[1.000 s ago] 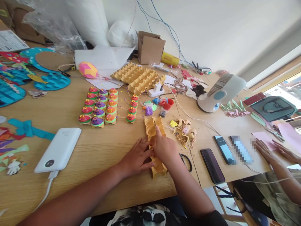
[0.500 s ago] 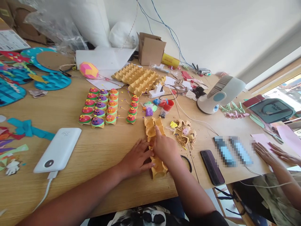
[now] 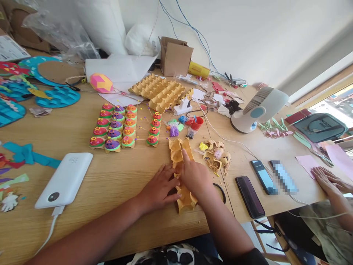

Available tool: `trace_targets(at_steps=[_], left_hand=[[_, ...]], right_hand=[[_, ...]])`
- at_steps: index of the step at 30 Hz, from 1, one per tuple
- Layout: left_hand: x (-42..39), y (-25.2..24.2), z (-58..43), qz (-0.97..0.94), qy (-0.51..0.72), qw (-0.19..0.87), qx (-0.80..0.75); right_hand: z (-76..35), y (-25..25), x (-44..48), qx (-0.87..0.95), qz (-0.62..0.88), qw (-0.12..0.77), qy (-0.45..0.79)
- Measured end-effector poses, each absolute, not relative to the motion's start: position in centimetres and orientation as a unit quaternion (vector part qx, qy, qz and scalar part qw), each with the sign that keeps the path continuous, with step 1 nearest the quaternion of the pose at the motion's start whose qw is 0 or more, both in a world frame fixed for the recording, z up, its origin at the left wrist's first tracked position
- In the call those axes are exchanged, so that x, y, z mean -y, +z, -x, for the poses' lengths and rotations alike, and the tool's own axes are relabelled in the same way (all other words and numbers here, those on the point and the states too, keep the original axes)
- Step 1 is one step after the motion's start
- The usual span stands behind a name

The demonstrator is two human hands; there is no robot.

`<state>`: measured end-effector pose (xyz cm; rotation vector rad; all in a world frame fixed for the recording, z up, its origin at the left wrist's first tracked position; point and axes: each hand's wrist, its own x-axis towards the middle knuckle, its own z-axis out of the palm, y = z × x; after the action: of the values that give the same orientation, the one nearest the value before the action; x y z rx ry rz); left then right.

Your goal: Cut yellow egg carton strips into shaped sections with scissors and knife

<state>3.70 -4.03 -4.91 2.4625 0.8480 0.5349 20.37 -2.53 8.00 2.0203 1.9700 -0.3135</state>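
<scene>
A yellow-brown strip of egg tray (image 3: 187, 206) lies lengthwise in front of me, cups upward. My left hand (image 3: 162, 184) grips its left edge, thumb and fingers apart along the rim. Over its middle is my right hand (image 3: 194, 175), index finger stretched toward the far cups and the other fingers curled under. A thin dark sliver shows at that fingertip; whatever the hand holds is mostly hidden. Left of the strip stand rows of egg-tray cups (image 3: 116, 127) topped with red, purple and orange clay faces. Another painted row (image 3: 153, 129) stands closer to the strip.
Cut tray scraps (image 3: 217, 156) and clay packets (image 3: 174, 130) lie beyond the strip. Larger egg trays (image 3: 162, 90) sit behind. A white power bank (image 3: 66, 180) is at left, phones (image 3: 249, 197) and a fan (image 3: 257, 110) at right. Another person's hands (image 3: 329, 180) rest at far right.
The view has shifted slightly. My hands stay almost in place on the egg tray strip. The other person's hands have drawn together, away from the phones.
</scene>
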Motion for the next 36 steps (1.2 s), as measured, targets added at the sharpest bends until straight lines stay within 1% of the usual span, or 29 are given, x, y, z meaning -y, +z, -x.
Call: trace_targets(at_steps=[4,12,18,27,36], left_hand=[[4.1,-5.0,-3.7,-0.901,0.19,0.244,-0.304],[4.1,-4.7,-3.7,-0.9,0.179,0.243,-0.313],[4.1,-4.6,-3.8,-0.899,0.19,0.244,-0.31],[4.0,-4.5,-3.8,-0.903,0.189,0.228,-0.31],[4.0,-4.5,-3.8,-0.894,0.212,0.247,-0.307]], right_hand=[[-20.5,8.0,3.4,-0.68,-0.705,0.165,-0.117],[-20.2,7.9,1.8,-0.689,-0.704,0.137,-0.105],[-20.0,7.5,3.7,-0.683,-0.705,0.165,-0.099],[-20.3,7.7,5.7,-0.682,-0.707,0.161,-0.089],[-20.4,7.7,6.3,-0.678,-0.708,0.173,-0.095]])
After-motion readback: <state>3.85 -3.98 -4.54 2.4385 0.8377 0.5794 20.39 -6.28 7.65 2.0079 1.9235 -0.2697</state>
